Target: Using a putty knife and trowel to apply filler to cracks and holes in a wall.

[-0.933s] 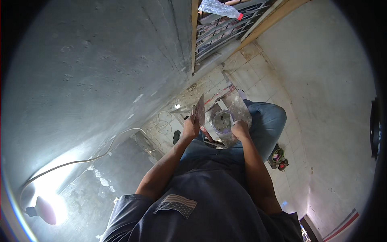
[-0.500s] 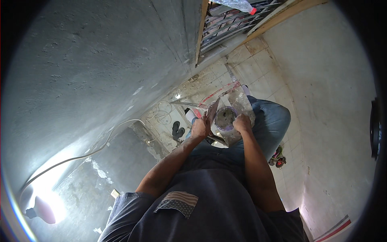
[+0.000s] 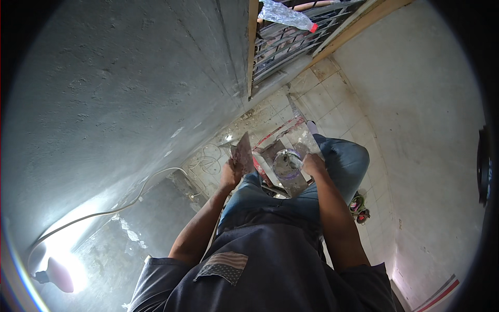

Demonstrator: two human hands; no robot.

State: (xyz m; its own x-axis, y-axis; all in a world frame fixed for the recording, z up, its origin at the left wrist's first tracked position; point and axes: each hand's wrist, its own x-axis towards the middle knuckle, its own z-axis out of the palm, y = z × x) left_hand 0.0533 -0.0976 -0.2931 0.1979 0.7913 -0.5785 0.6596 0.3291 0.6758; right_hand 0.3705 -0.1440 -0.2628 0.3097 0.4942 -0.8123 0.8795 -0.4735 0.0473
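My left hand (image 3: 231, 174) is closed around a flat, plaster-stained trowel (image 3: 242, 152), whose blade points up and away from me. It is held to the left of a round bucket (image 3: 287, 178) with a purplish rim. Grey, wet-looking plaster (image 3: 285, 163) sits inside the bucket. My right hand (image 3: 313, 165) is closed at the bucket's right edge. What it grips is mostly hidden; a small pale piece shows over the plaster beside the fingers. The bucket rests on a stained board (image 3: 307, 139) between my knees.
A red-edged frame (image 3: 278, 131) lies beyond the board. At left, a cable (image 3: 140, 179) runs to a bright lamp (image 3: 58, 274) near the grey wall (image 3: 130, 78). A plastic bottle (image 3: 288, 15) lies by the barred window (image 3: 291, 49). Shoes (image 3: 358, 208) stand right on the tiled floor.
My left hand has moved left with the trowel, away from the bucket. My right hand stays by the bucket's rim. The view has shifted slightly.
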